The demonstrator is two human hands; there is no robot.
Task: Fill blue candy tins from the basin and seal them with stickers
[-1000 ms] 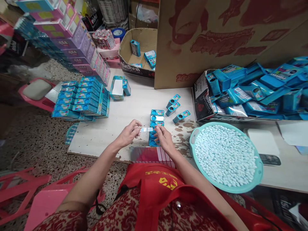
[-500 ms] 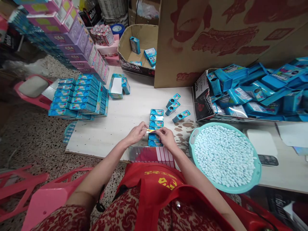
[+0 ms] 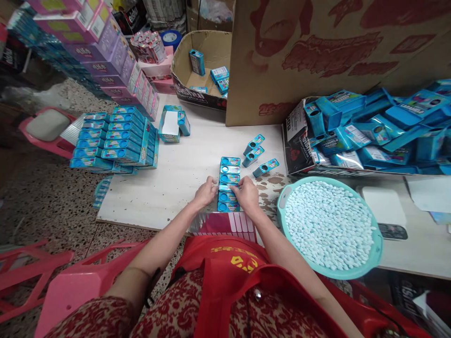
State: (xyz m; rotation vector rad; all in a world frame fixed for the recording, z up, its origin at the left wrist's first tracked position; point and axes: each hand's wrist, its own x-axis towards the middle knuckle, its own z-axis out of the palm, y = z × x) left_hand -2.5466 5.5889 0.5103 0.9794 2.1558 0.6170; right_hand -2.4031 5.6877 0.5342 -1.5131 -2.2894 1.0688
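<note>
Several small blue candy boxes (image 3: 229, 197) stand packed in a row in front of me, with round marks on their tops. Across one box near the middle lies a pale shiny strip (image 3: 224, 187). My right hand (image 3: 247, 193) is closed, its thumb and finger pinching at the strip's right end and touching the box top. At the left side of the row, my left hand (image 3: 205, 193) has its fingers curled together by the same box; what it holds is hidden. Three separate blue boxes (image 3: 253, 156) with dark round holes stand just beyond my right hand.
A turquoise basin (image 3: 377, 249) of pale candies sits right, before a carton (image 3: 294, 141) heaped with blue boxes. Stacked blue boxes (image 3: 123, 138) and a small open tray (image 3: 169, 138) are left. A tall cardboard panel (image 3: 260, 61) rises behind. A white scale (image 3: 382, 206) lies beyond the basin.
The shiny strip, earlier held up between both hands with yellow showing, is now down against a box top. My left hand has tilted and moved slightly; the right stays close to the row.
</note>
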